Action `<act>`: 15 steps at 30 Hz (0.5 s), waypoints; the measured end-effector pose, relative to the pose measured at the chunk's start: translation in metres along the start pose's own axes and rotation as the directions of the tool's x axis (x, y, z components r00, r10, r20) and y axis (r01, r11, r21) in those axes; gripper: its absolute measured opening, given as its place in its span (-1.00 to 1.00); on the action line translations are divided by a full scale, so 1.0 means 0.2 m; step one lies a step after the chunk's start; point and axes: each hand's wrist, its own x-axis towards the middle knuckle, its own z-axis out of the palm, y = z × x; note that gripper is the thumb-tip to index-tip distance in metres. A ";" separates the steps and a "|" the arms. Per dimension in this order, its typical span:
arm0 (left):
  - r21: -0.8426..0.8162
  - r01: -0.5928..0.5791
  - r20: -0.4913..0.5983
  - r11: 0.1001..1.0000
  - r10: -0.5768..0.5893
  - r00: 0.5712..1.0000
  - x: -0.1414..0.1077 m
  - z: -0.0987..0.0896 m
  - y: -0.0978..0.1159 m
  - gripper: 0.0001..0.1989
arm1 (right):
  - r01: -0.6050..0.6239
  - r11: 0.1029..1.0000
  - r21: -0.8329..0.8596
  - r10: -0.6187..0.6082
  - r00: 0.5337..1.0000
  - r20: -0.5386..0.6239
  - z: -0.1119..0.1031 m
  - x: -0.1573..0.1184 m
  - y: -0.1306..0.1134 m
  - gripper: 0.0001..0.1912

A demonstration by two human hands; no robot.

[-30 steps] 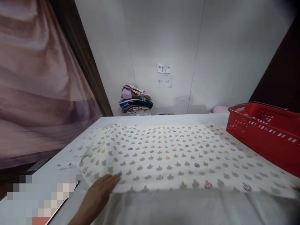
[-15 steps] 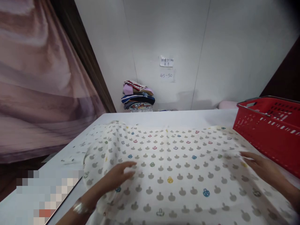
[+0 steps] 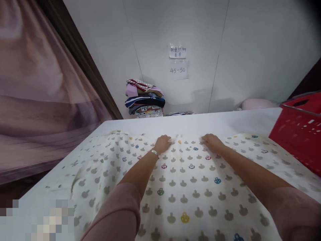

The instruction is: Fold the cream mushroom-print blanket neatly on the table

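Since the cloth (image 3: 184,185) lies spread and gently rippled over the white table (image 3: 190,123), left of the red basket (image 3: 296,134), I judge it a light, limp piece that will follow the fingers readily. Its right side runs up close to the basket, though I cannot tell from my camera whether the two touch. Both hands are at the far edge, well to the basket's left: the right hand (image 3: 213,144) is the nearer to it, the left hand (image 3: 162,144) farther off, with a stretch of hem between them. I see the fingers of each bent over that edge, but the fingertips are too hidden for me to say how wide they are parted or whether either has pinched any fabric. I would take the hem itself between thumb and fingertips, at two spread points, as a single grip would probably let the middle sag. Nothing about it looks fragile, and the weave seems matt rather than slippery, so a light pinch should do; the loose ripples farthest from the basket could bunch if dragged.
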 end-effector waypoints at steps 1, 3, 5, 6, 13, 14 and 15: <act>0.001 -0.007 -0.014 1.000 0.007 1.000 0.01 0.00 0.00 -0.71 | 0.002 1.000 -0.024 -0.002 1.000 0.007 0.00 0.01 0.01 -0.74; -0.026 -0.002 -0.047 1.000 0.000 0.999 0.02 0.00 0.00 -0.78 | -0.003 0.999 -0.044 0.003 1.000 0.002 -0.02 0.01 0.03 -0.76; -0.082 0.021 -0.085 0.996 -0.028 0.996 0.03 -0.03 -0.01 -0.82 | -0.018 1.000 -0.014 0.018 0.999 -0.048 -0.03 0.02 0.04 -0.76; -0.111 0.035 -0.108 0.993 -0.047 0.993 0.04 -0.04 -0.01 -0.82 | -0.038 0.999 0.010 0.039 0.996 -0.078 -0.04 0.02 0.04 -0.75; -0.105 0.266 -0.110 0.958 -0.277 0.955 0.18 -0.01 0.01 -0.79 | -0.273 0.958 0.091 0.280 0.956 -0.088 -0.02 0.09 -0.01 -0.74; -0.076 0.284 -0.086 0.956 -0.290 0.953 0.18 0.00 0.02 -0.78 | -0.287 0.955 0.070 0.292 0.953 -0.079 -0.01 0.09 -0.01 -0.74; -0.051 0.287 -0.064 0.957 -0.290 0.955 0.19 0.02 0.02 -0.77 | -0.287 0.957 0.046 0.289 0.955 -0.066 -0.01 0.10 -0.01 -0.73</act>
